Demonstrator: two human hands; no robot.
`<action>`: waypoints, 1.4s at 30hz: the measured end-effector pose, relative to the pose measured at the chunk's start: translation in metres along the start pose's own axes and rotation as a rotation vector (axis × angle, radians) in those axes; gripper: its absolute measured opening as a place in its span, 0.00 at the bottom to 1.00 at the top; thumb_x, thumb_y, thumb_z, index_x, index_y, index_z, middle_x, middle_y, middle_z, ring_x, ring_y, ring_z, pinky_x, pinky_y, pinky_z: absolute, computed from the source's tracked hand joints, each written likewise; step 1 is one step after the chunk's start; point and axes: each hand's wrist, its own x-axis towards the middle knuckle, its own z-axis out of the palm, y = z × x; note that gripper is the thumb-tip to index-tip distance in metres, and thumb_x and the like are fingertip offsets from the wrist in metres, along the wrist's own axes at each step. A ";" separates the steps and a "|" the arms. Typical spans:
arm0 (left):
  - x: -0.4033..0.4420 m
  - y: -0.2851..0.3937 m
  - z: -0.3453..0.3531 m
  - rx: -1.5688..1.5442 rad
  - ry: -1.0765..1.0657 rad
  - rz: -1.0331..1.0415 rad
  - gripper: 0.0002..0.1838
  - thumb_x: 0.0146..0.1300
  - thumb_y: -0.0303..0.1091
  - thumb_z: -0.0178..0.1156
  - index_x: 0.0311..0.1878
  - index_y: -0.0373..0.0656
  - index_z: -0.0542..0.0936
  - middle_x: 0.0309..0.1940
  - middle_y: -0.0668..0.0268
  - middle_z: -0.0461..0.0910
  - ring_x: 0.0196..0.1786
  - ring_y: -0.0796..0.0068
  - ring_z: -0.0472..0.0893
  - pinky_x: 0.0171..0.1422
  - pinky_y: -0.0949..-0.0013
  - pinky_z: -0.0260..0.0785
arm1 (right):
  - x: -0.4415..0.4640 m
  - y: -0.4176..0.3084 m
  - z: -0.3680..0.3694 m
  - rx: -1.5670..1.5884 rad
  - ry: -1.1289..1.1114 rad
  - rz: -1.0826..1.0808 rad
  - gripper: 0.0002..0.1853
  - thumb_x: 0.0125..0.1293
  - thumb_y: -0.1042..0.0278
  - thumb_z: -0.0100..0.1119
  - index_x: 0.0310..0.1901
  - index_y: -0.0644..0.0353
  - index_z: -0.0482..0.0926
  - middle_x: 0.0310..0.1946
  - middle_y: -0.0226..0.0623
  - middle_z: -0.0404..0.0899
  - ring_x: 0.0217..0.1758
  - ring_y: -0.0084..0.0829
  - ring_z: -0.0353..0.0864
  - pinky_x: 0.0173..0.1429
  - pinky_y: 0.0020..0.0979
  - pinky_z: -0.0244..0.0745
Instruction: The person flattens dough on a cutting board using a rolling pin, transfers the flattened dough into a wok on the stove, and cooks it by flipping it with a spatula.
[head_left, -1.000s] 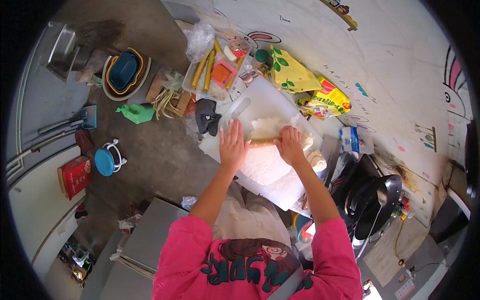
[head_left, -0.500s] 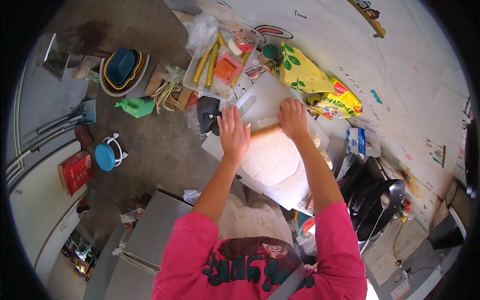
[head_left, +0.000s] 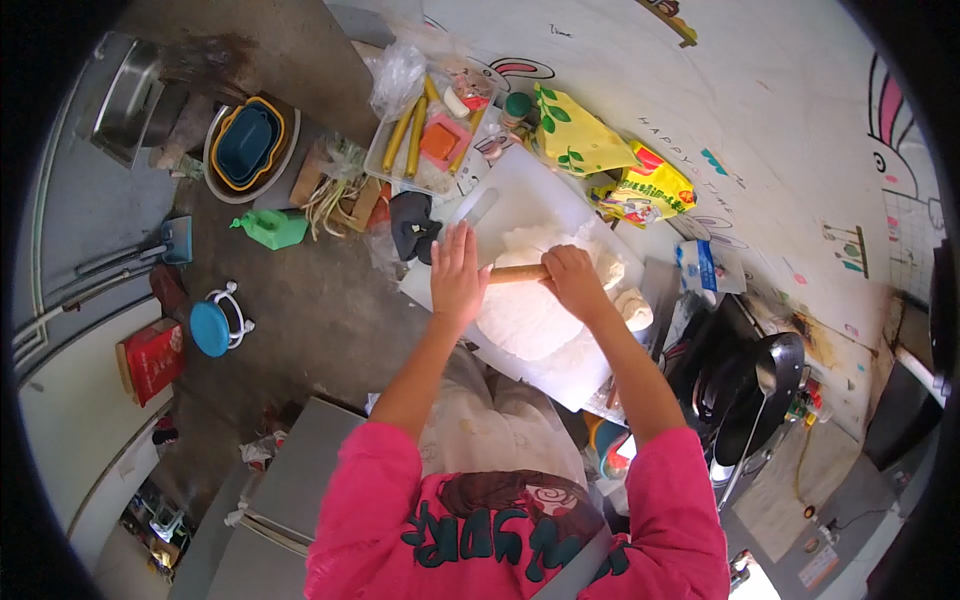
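Note:
A wooden rolling pin (head_left: pixel 518 273) lies across a wide, flattened sheet of dough (head_left: pixel 530 322) on a white cutting board (head_left: pixel 520 178). My left hand (head_left: pixel 458 275) rests flat over the pin's left end, its fingers stretched out and pointing away from me. At the other end, my right hand (head_left: pixel 572 278) has its fingers curled over the pin. Part of the dough extends beyond the pin on the far side. Small dough lumps (head_left: pixel 632 308) sit at the board's right side, near my right wrist.
Beyond the board stand a plastic bin (head_left: pixel 375 160) with yellow rods and packets, a yellow-green bag (head_left: pixel 580 135) and a yellow seasoning packet (head_left: pixel 655 190). A black bag (head_left: pixel 412 228) is at the left edge. Dark pans (head_left: pixel 755 400) stand to the right.
The rolling pin and both hands have come nearer to me over the dough, uncovering dough beyond the pin. My right hand's fingers, stretched further forward before, now curl over the pin.

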 end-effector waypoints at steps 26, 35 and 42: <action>-0.139 -0.029 -0.013 0.133 -0.221 0.243 0.39 0.59 0.44 0.59 0.71 0.42 0.57 0.73 0.60 0.53 0.75 0.59 0.54 0.74 0.47 0.46 | -0.139 -0.146 0.060 -0.141 -0.281 0.313 0.46 0.58 0.39 0.55 0.70 0.64 0.57 0.74 0.43 0.48 0.78 0.40 0.44 0.75 0.54 0.43; -0.140 -0.019 -0.019 0.213 -0.179 0.227 0.24 0.59 0.30 0.54 0.61 0.41 0.69 0.56 0.61 0.71 0.64 0.59 0.67 0.71 0.46 0.51 | -0.121 -0.126 0.067 -0.153 0.021 0.340 0.29 0.59 0.67 0.51 0.64 0.59 0.65 0.67 0.38 0.60 0.72 0.35 0.56 0.73 0.53 0.47; -0.087 -0.015 -0.019 0.072 -0.144 0.452 0.21 0.57 0.26 0.51 0.56 0.40 0.71 0.50 0.59 0.72 0.57 0.58 0.71 0.65 0.53 0.58 | -0.099 -0.084 0.055 -0.060 0.082 0.444 0.18 0.59 0.72 0.49 0.53 0.56 0.73 0.52 0.34 0.71 0.61 0.34 0.68 0.68 0.45 0.58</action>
